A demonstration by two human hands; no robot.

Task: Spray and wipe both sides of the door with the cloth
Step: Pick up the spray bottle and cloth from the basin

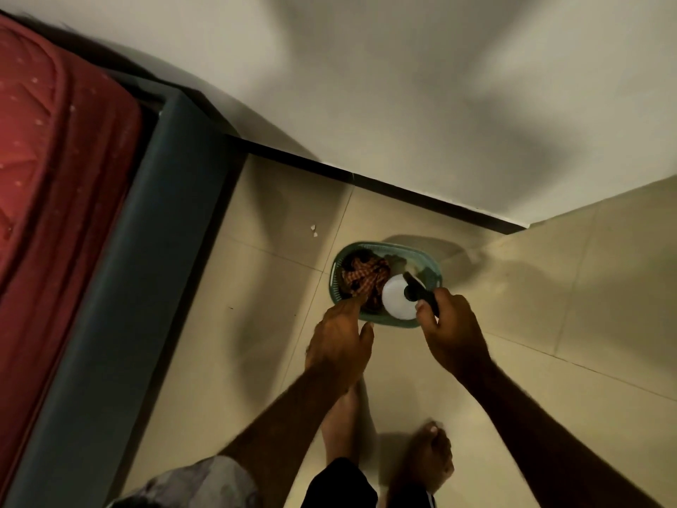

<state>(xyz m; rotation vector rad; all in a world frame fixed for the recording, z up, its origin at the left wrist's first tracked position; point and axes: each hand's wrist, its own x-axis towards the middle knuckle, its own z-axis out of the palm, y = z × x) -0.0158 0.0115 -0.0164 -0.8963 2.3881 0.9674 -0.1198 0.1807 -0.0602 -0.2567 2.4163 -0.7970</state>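
Note:
A green plastic basket stands on the tiled floor near the wall. Inside it lies a crumpled red checked cloth. A white spray bottle with a black trigger head rises over the basket's near side. My right hand grips the black trigger head of the bottle. My left hand reaches into the basket's near left edge, its fingertips touching the cloth; whether they pinch it is hidden. No door is in view.
A bed with a red mattress and a dark grey frame fills the left side. A white wall with a black skirting runs behind the basket. My bare feet stand on the beige tiles below.

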